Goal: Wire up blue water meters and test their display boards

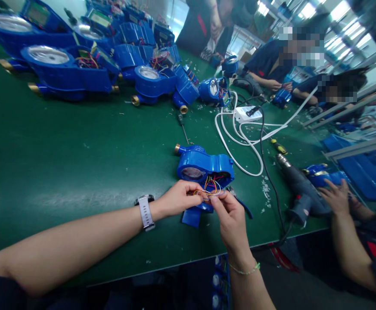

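A blue water meter [207, 163] with a brass pipe end lies on the green table, its side housing open. Thin red, yellow and white wires [212, 184] come out of that housing. My left hand [183, 198], with a watch on its wrist, pinches the wires between thumb and fingers. Opposite it, my right hand [231, 213] pinches the same wires, fingertips nearly meeting the left ones. Below my fingers a blue cover piece [191, 217] is partly hidden. Beside my right hand lies a tool with a dark blue handle [244, 207], its head partly covered.
Several blue water meters [68, 73] crowd the table's far left. A screwdriver [184, 129] lies behind my meter. White cable [255, 142] loops from a power strip [247, 114]. A heat gun [300, 189] rests at right, near a co-worker's hand [336, 196]. Other people sit across the table.
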`<state>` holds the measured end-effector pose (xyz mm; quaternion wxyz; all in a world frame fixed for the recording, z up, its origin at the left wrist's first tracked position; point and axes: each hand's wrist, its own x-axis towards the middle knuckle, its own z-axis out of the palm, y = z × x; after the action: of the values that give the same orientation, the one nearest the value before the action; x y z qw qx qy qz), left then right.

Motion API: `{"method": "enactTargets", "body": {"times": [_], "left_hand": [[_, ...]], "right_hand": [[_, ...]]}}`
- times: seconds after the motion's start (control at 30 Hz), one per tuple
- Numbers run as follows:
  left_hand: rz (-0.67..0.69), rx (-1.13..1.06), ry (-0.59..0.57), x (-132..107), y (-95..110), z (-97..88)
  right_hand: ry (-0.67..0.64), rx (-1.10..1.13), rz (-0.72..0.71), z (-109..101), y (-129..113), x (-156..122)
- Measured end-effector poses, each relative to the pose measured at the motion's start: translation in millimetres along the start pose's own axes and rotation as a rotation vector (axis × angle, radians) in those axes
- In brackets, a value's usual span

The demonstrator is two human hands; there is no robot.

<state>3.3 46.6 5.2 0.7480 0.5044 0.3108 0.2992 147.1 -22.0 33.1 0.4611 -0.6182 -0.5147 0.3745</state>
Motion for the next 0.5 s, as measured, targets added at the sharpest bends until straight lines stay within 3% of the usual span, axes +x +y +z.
{"method": "enactTargets", "body": {"times": [0.07, 0.13, 0.27, 0.33, 0.43, 0.5], "left_hand": [[-0.003, 0.003, 0.009, -1.4, 1.1, 0.6], [-0.014, 0.026, 0.031, -2.7, 1.8, 1.3], [-0.021, 0.046, 0.094, -3.1, 0.7, 3.8], [-0.010, 0.018, 0.130, -3.5, -0.8, 5.0], [0.021, -0.032, 0.171, -7.4, -3.3, 4.7], [0.057, -0.043, 0.198, -13.0, -4.8, 2.8]], "right_hand": [[0.032, -0.032, 0.003, -13.0, 1.3, -1.5], [0.155, -0.080, 0.006, -40.8, 6.2, -3.1], [0.685, -0.194, 0.010, -135.9, 31.9, -11.6], [0.885, -0.207, 0.053, -188.1, 51.2, -18.9], [0.985, -0.216, 0.200, -248.8, 81.1, -27.6], [0.967, -0.255, 0.235, -273.4, 97.8, -27.5]]}}
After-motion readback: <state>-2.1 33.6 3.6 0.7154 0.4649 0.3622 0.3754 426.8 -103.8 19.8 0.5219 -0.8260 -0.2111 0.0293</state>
